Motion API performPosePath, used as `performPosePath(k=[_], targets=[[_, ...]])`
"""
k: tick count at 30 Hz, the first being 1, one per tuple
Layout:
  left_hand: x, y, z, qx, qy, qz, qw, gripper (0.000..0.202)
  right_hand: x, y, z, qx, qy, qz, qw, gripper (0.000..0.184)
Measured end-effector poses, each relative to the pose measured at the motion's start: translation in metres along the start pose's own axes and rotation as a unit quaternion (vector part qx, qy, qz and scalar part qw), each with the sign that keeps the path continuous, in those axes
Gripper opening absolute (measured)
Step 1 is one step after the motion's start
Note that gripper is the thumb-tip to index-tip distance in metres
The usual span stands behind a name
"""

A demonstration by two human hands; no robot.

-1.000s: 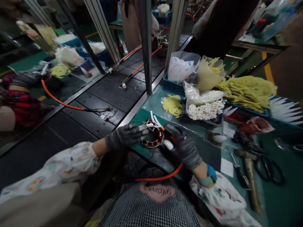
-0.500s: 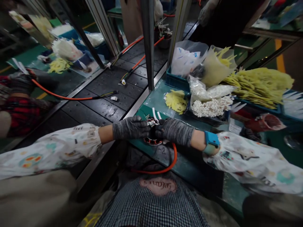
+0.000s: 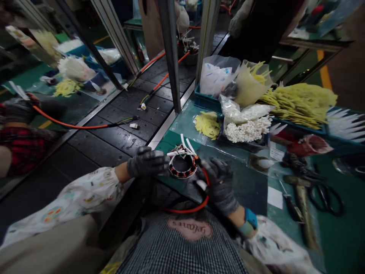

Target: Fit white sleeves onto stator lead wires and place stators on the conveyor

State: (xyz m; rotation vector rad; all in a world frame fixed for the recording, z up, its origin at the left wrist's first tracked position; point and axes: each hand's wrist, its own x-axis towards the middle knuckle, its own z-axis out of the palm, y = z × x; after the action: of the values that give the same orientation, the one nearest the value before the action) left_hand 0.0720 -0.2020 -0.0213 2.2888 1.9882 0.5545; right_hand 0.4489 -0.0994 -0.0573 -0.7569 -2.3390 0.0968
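Note:
A motor stator (image 3: 182, 174), a ring with dark and copper-red windings, lies on the green work mat. White sleeves (image 3: 188, 146) and thin wires stick up from its far side. An orange cable (image 3: 207, 190) runs from its right side and curves down toward my lap. My left hand (image 3: 148, 163), in a grey glove, is at the ring's left edge with fingers stretched out; contact is unclear. To the right of the ring, my gloved right hand (image 3: 221, 184) has its fingers apart and slightly bent, close beside the cable. Motion blurs its fingertips.
Yellow pieces (image 3: 207, 125), white sleeves in a bin (image 3: 248, 128) and a yellow pile (image 3: 302, 102) stand beyond. A screwdriver (image 3: 291, 207), hammer (image 3: 303, 213) and scissors (image 3: 326, 198) lie right. A conveyor (image 3: 114, 140) carries cables; a co-worker's gloved hand (image 3: 18, 110) is left.
Both hands have come away from the wires on top of the stator. My left hand moved slightly left, my right hand right and toward me. The ring now shows openly.

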Motion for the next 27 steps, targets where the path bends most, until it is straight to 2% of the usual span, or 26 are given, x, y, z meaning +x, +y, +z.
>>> performPosePath(k=[2, 3, 5, 6, 10, 12, 14, 16, 18, 19, 21, 24, 26, 27], targets=[[0.003, 0.007, -0.001, 0.002, 0.031, 0.002, 1.000, 0.039, -0.022, -0.016, -0.003, -0.040, 0.003, 0.098, 0.994, 0.054], [0.008, 0.014, -0.001, 0.008, 0.050, -0.007, 0.999, 0.048, -0.029, -0.022, -0.003, -0.049, -0.003, 0.118, 0.992, 0.050], [0.021, 0.033, -0.002, 0.016, 0.087, -0.041, 0.995, 0.063, -0.036, -0.022, -0.004, -0.046, -0.021, 0.114, 0.992, 0.041], [0.029, 0.045, -0.003, 0.013, 0.097, -0.054, 0.994, 0.062, -0.035, -0.017, -0.006, -0.040, -0.029, 0.098, 0.994, 0.040], [0.051, 0.091, -0.003, -0.048, 0.126, -0.047, 0.990, 0.022, -0.015, 0.031, -0.023, -0.046, -0.028, 0.024, 0.998, 0.038], [0.056, 0.108, 0.000, -0.086, 0.149, -0.034, 0.985, 0.022, 0.000, 0.060, -0.028, -0.051, -0.022, -0.008, 0.998, 0.036], [0.060, 0.121, 0.006, -0.114, 0.159, -0.016, 0.980, 0.025, 0.012, 0.082, -0.024, -0.033, -0.045, -0.020, 0.998, 0.038], [0.064, 0.129, 0.016, -0.139, 0.147, 0.025, 0.979, 0.027, 0.019, 0.093, -0.012, -0.002, -0.088, -0.008, 0.996, 0.041], [0.070, 0.133, 0.025, -0.160, 0.119, 0.075, 0.977, 0.029, 0.019, 0.093, 0.001, 0.032, -0.115, 0.013, 0.993, 0.043], [0.074, 0.134, 0.028, -0.168, 0.107, 0.088, 0.976, 0.031, 0.018, 0.090, 0.004, 0.051, -0.113, 0.019, 0.992, 0.045], [0.082, 0.134, 0.028, -0.183, 0.080, 0.087, 0.976, 0.032, 0.014, 0.082, 0.002, 0.091, -0.069, 0.026, 0.993, 0.051], [0.099, 0.129, 0.014, -0.194, 0.024, 0.078, 0.978, 0.031, 0.015, 0.068, -0.029, 0.130, 0.046, 0.053, 0.989, 0.056], [0.110, 0.125, 0.002, -0.195, -0.033, 0.094, 0.976, 0.029, 0.021, 0.057, -0.060, 0.137, 0.079, 0.046, 0.986, 0.056], [0.116, 0.123, -0.003, -0.197, -0.061, 0.102, 0.973, 0.028, 0.025, 0.051, -0.074, 0.139, 0.077, 0.016, 0.987, 0.056]])
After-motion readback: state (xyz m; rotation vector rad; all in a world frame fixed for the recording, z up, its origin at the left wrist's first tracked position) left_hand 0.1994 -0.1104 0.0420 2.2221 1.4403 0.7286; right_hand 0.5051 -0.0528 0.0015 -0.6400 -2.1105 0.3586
